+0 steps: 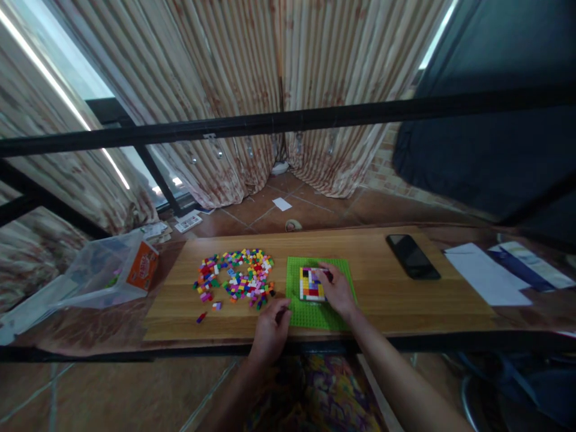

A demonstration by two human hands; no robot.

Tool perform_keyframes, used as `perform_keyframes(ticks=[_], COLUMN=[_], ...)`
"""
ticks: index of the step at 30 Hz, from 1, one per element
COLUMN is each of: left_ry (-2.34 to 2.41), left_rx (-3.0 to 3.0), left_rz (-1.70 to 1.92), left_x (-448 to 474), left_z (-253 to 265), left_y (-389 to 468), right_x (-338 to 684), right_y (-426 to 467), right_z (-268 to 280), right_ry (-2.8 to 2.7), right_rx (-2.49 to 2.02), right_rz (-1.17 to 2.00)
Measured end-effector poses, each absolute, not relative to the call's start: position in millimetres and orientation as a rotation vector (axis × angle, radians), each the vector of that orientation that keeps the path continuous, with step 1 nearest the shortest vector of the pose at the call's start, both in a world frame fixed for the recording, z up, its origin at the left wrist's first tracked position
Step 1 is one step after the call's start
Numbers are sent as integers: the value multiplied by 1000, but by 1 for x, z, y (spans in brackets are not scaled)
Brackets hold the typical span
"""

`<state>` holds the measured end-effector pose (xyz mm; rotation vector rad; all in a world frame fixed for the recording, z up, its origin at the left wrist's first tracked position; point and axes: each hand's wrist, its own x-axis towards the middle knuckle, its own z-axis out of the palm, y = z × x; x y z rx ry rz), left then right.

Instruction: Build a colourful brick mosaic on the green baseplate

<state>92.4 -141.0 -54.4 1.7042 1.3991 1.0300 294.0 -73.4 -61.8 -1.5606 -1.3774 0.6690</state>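
A green studded baseplate [315,318] lies on the wooden board, with a square of coloured bricks [310,285] built on its upper middle. My right hand [338,291] reaches over the right side of that square, fingers bent down onto it; whatever is under the fingertips is hidden. At the plate's left edge rests my left hand [273,324], its fingers curled and thumb close to them; I cannot make out anything in it. Left of it spreads a pile of small loose bricks [243,276] in many colours.
A black phone [413,257] lies at the right of the wooden board [378,306]. Beyond it are white papers [483,276]. At the far left stands a clear plastic box [103,270] with an orange label. A dark metal bar [252,125] crosses in front of the curtains.
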Motion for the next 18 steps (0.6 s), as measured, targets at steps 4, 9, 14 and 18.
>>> perform_keyframes(ticks=[4,9,14,18], left_ry=[1382,1421,1480,1521], left_rx=[1691,1693,1684,1668], left_rz=[1029,1008,987,970], left_x=[90,87,84,83], left_z=[-63,-67,-65,-68], left_y=[-139,-134,-130,-127], right_x=[333,429,500,512], right_y=[-94,-112,-93,-65], right_z=[-68,-66,-50,-43], right_ry=[-1263,-1194,-1095,-1044], right_rx=[-1527,-1814,-2294,-2528], right_rz=[550,52,-85,119])
